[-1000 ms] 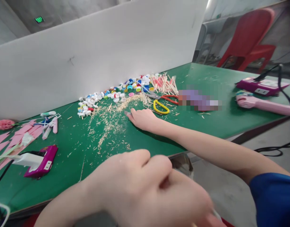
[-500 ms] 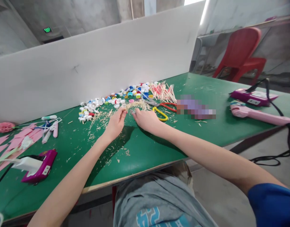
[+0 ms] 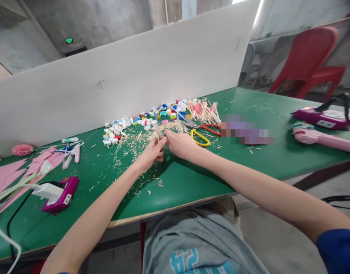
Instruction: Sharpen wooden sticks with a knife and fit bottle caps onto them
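Note:
My left hand [image 3: 152, 153] is closed in a pinch, its fingertips meeting those of my right hand over the wood shavings [image 3: 132, 146]. Whatever it pinches is too small to make out. My right hand [image 3: 180, 144] is curled shut on a small grey metal piece [image 3: 162, 134], whose end pokes out by the thumb; the rest is hidden in the fingers. Just right of this hand lies a yellow handle [image 3: 202, 139]. Behind it are scissors with red handles [image 3: 211, 129], their blades pointing left.
Bottle caps [image 3: 146, 122] and a pile of wooden sticks [image 3: 205, 109] lie along the white partition [image 3: 152, 72]. Pink paper [image 3: 12, 173], an artificial flower [image 3: 22, 150] and a purple power strip [image 3: 61, 195] are left. Another power strip [image 3: 325, 118] and a pink device [image 3: 320, 139] stand right.
My left hand has moved in to the right and now meets my right hand; before, a gap lay between them. The whole view has shifted slightly left.

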### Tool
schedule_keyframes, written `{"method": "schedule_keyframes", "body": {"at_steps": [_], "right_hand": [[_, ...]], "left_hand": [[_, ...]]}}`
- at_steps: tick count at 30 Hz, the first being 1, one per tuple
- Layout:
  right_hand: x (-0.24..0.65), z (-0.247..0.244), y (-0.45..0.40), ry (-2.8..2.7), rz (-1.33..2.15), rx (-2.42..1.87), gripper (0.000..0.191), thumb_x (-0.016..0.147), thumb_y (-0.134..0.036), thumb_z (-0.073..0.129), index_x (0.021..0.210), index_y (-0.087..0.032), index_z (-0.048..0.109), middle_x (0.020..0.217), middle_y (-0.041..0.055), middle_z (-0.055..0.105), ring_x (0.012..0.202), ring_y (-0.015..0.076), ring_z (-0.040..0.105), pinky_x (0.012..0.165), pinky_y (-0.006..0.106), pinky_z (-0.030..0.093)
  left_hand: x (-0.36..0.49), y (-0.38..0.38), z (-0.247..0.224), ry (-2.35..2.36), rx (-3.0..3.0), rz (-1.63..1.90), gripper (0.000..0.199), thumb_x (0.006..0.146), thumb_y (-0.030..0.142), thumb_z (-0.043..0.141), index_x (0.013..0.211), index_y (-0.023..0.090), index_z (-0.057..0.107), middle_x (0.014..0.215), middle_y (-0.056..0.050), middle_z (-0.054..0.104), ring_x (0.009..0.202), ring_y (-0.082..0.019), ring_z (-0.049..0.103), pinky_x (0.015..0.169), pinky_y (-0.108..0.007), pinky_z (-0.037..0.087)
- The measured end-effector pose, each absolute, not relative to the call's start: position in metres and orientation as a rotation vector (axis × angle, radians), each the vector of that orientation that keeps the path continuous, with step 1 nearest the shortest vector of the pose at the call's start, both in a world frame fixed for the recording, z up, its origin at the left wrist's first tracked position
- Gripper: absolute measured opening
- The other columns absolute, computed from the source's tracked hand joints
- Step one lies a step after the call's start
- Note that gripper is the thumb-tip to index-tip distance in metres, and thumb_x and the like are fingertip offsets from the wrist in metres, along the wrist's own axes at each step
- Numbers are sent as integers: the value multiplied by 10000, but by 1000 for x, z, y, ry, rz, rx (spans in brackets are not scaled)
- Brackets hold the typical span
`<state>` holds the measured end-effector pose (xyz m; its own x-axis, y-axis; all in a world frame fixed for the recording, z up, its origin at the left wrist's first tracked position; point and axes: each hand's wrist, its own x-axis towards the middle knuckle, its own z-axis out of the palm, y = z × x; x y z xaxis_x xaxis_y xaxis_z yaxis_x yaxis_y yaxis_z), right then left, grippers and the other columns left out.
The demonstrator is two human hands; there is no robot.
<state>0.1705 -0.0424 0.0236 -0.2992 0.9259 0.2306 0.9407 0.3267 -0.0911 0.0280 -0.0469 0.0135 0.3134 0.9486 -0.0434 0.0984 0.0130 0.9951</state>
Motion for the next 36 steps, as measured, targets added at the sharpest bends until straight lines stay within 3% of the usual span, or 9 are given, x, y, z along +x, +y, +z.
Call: {"method": "schedule_keyframes", "body": {"at_steps": [10,25,36], "right_hand": [[174,22,-40,-2479,11,-1538,400,962,-439,536,1246,-159,560,1102,74,627,910,163,626,785,362,551],[161,28,-53,-2403,-63,-1778,399,953,-429,553,1248,-160,563,1134,81,622,955,178,624,819,385,548],[157,25,-59,-2379,-121,-1858,397,951,-416,561,1254,-160,560,1145,81,617,955,175,624,813,378,551]], "left_hand": [[24,-42,3,1156,1558,946,496,760,630,668,853,226,395,513,127,361,369,-43,337,377,-190,279],[18,-42,5,1312,1730,984,542,724,704,639,765,189,475,538,90,407,480,-58,341,532,-224,282],[18,-45,6,1326,1634,925,543,706,715,653,794,197,516,508,102,355,366,-46,311,383,-204,253]]}}
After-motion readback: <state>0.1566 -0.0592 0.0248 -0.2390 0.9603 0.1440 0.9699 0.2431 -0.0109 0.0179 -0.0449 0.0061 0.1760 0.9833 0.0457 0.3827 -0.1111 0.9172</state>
